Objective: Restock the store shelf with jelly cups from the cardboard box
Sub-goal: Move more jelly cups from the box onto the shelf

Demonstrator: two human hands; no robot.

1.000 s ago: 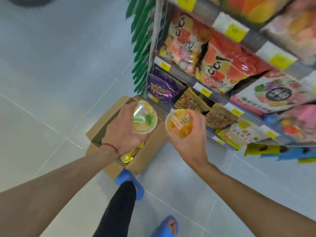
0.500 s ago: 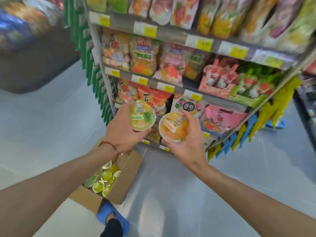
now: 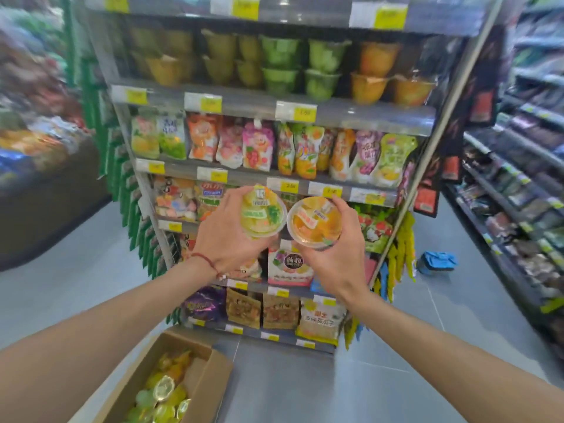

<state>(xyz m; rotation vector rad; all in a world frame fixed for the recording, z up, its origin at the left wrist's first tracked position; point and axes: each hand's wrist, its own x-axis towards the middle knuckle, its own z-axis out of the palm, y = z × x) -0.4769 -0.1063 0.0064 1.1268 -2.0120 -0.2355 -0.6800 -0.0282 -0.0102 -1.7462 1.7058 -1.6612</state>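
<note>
My left hand (image 3: 227, 236) grips a yellow-green jelly cup (image 3: 262, 213), lid toward me. Beside it, my right hand (image 3: 335, 257) grips an orange jelly cup (image 3: 314, 224); the two cups almost touch. Both are held in front of the shelf unit's middle rows. High up, a shelf (image 3: 335, 112) carries stacked yellow, green and orange jelly cups (image 3: 320, 71). An open cardboard box (image 3: 213, 383) lies on the floor at the bottom left with several more cups (image 3: 164, 392) inside.
Rows of pouch snacks (image 3: 293, 151) and bagged goods fill the lower shelves. Another shelving run (image 3: 518, 209) lines the right side of the aisle. A blue object (image 3: 436, 262) sits on the grey floor beyond the shelf unit's right end.
The view has tilted up from the box to the upper shelves. Both hands have risen with their cups, and the top jelly-cup shelf has come into sight.
</note>
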